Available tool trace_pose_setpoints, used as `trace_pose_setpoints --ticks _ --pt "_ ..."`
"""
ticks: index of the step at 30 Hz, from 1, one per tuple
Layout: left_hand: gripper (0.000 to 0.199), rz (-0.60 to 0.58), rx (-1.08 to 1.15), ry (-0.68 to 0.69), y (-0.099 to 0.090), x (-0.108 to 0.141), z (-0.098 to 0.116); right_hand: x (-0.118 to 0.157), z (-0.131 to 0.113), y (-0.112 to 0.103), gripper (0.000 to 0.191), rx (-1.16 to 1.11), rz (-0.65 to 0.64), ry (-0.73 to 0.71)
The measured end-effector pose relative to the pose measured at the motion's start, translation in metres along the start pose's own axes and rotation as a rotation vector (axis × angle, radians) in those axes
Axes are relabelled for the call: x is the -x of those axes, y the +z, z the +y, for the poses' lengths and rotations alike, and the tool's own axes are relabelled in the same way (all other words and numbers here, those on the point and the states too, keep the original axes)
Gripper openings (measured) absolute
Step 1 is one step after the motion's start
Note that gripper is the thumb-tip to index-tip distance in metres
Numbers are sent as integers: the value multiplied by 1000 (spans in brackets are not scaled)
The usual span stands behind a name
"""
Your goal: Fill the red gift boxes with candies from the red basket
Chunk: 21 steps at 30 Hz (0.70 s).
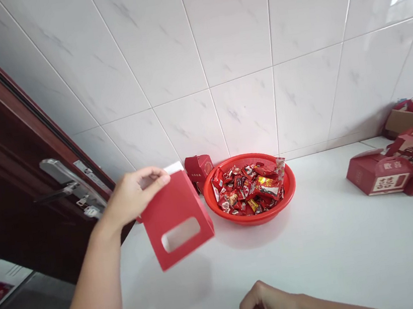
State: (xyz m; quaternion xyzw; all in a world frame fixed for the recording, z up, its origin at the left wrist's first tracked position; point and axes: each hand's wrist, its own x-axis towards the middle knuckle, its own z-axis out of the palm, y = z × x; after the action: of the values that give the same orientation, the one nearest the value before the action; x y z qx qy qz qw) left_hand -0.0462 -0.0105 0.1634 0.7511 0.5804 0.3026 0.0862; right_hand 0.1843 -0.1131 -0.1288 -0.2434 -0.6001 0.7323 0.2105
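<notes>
My left hand (135, 191) grips the upper end of a red paper box (171, 209) between thumb and fingers. The box is raised over the white table, tilted, with an oblong cut-out near its lower end. Just right of it stands a red plastic basket (255, 219) filled with red-wrapped sweets (247, 189). My right hand (268, 306) is low at the bottom edge, its fingers curled in; what they hold, if anything, is hidden.
A small red box (198, 168) stands behind the basket by the tiled wall (245, 103). At the right are red boxes (386, 171) and a cardboard carton (396, 122). A dark door (8, 150) with a metal handle (69, 180) borders the left.
</notes>
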Motion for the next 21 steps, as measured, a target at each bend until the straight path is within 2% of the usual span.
trace_pose_setpoints --ticks 3,6,9,11,16,18,21 --pt "34 -145 -73 161 30 26 7 1 -10 0 17 -38 153 -72" --pt "32 -176 -154 335 63 50 12 3 -23 -8 19 -7 388 -206" --pt "27 -231 -175 446 92 68 16 7 -32 -21 33 144 644 -359" --pt "25 -269 -173 516 107 78 21 12 -36 -29 37 293 754 -466" --pt "22 -291 -121 600 126 93 33 24 -47 -41 23 602 847 -765" --pt "19 -295 -81 604 128 95 36 25 -48 -46 25 628 850 -786" --pt "17 -315 -31 597 129 94 40 26 -41 -51 32 577 831 -730"
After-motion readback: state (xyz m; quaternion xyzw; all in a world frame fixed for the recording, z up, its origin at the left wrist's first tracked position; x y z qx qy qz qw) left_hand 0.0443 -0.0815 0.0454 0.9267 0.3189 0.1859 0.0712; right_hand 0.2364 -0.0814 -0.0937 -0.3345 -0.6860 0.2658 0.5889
